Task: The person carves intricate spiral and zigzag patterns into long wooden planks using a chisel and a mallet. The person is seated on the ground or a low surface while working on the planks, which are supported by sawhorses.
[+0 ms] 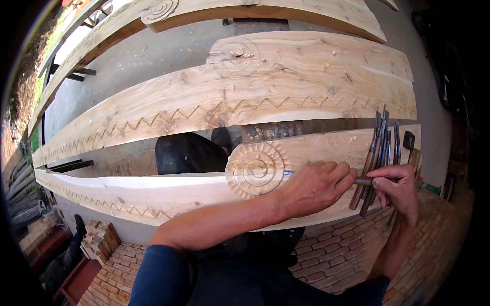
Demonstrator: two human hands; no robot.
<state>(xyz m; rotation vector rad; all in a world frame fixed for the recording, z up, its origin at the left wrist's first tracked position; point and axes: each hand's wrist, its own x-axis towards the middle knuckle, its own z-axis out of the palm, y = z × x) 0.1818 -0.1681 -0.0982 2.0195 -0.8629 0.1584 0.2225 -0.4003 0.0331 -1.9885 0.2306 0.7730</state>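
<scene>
My left hand (317,189) is closed around the shaft of a wood-carving chisel (363,181), resting on the near plank (329,148). The chisel's metal tip pokes out beside a round carving (257,170) with rings and a scalloped rim, close to its right edge. My right hand (399,189) grips the wooden handle's end between thumb and fingers. Just beyond and beneath the hands lie several other chisels (374,153) in a loose bunch across the plank. To their right is a dark-headed tool (409,141), probably a hammer, its lower part partly hidden.
A second long plank (306,66) with a zigzag groove lies beyond a gap, bearing a pencilled circle and shavings. Another plank (265,11) crosses the back. Wooden blocks (100,239) stand at lower left by brick paving (332,255). A dark-clothed leg (189,153) shows in the gap.
</scene>
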